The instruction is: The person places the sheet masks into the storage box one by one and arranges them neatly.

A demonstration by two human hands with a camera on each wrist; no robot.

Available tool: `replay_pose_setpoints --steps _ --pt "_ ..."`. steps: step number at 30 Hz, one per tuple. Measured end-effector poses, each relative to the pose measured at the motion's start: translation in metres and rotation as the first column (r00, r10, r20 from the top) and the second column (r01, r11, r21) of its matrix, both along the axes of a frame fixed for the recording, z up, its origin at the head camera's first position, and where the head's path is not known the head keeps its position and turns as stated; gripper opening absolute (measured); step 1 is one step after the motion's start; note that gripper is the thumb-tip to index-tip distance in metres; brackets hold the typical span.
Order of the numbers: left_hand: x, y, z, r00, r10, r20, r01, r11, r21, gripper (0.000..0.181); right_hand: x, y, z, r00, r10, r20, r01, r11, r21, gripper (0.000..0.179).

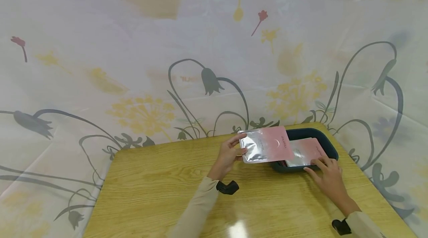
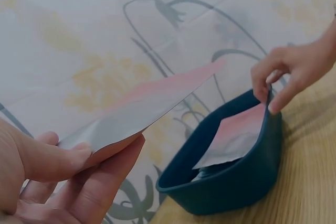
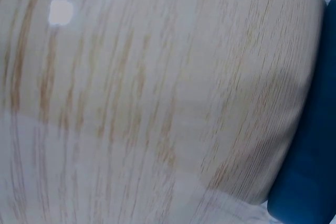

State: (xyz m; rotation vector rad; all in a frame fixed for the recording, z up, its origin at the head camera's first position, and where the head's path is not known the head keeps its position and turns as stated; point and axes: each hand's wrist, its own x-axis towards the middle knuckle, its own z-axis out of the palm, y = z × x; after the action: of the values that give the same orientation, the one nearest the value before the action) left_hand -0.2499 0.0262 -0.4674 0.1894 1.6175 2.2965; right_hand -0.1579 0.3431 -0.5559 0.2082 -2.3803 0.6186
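Observation:
My left hand (image 1: 230, 154) pinches the left end of a flat pink-and-silver sachet (image 1: 269, 144), thumb on top and fingers below. The sachet is held up, its right end over a dark teal plastic basin (image 1: 291, 170). In the left wrist view it appears nearly edge-on, apart from the basin. Inside the basin lies another pink-and-silver sachet (image 1: 309, 148); what is under it is mostly hidden. My right hand (image 1: 329, 178) holds the basin's near right rim, with the thumb outside and fingers inside. In the right wrist view only the basin's side (image 3: 310, 129) shows, without the hand.
A wood-grain table (image 1: 153, 186) carries the basin near its far right corner. Right behind the table hangs a pale cloth (image 1: 140, 63) printed with flowers. Black bands (image 1: 227, 187) circle both wrists.

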Motion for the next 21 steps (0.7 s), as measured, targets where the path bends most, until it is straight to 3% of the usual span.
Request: replay_pose_setpoints --steps 10,21 --pt "-0.002 0.021 -0.003 0.999 0.022 0.024 -0.023 0.999 0.037 0.049 -0.001 0.002 -0.002 1.000 0.001 -0.013 -0.001 1.000 0.007 0.032" --pt "-0.004 0.043 -0.008 1.000 0.018 0.017 -0.018 1.000 0.021 0.049 0.001 0.000 0.001 1.000 0.004 -0.017 -0.004 1.000 0.010 0.032"
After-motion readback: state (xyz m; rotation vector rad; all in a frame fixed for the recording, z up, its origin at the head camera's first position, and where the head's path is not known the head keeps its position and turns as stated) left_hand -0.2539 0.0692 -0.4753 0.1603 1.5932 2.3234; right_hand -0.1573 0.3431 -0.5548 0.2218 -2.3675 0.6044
